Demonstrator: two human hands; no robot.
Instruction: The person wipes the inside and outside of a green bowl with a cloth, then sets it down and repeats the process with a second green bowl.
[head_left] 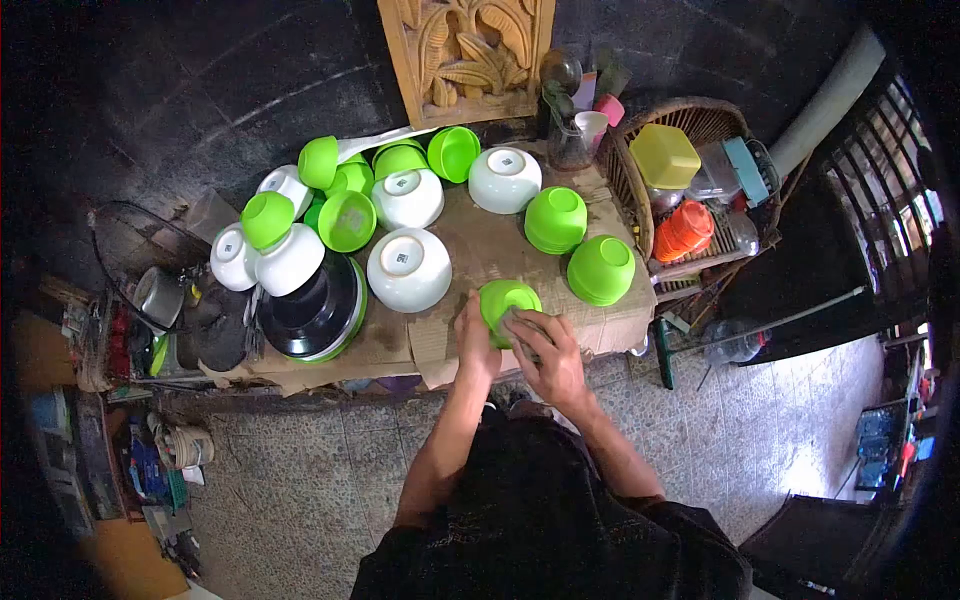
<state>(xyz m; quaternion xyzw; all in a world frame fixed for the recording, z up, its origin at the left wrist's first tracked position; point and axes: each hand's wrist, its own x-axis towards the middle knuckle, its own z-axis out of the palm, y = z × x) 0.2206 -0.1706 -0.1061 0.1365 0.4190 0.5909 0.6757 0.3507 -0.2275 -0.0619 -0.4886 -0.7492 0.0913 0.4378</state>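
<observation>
My left hand (474,342) grips the side of a green bowl (505,296) at the front edge of the cardboard-covered table. Pressed against that bowl is my right hand (552,362), its fingers bent round a small grey wad (511,318) that looks like cloth. Two upturned stacks of green bowls, a nearer stack (601,271) and a farther stack (556,219), stand to the right. To the left of my hands, a white bowl (409,271) lies upside down. Another upturned white bowl (505,180) sits farther back.
More green bowls (347,222) and white bowls pile up at the left, beside black plates (312,305). A wicker basket (625,190) with plastic containers stands right. Behind are a carved wooden panel (470,60) and a glass jar (570,145). Cardboard (470,250) covers the tabletop.
</observation>
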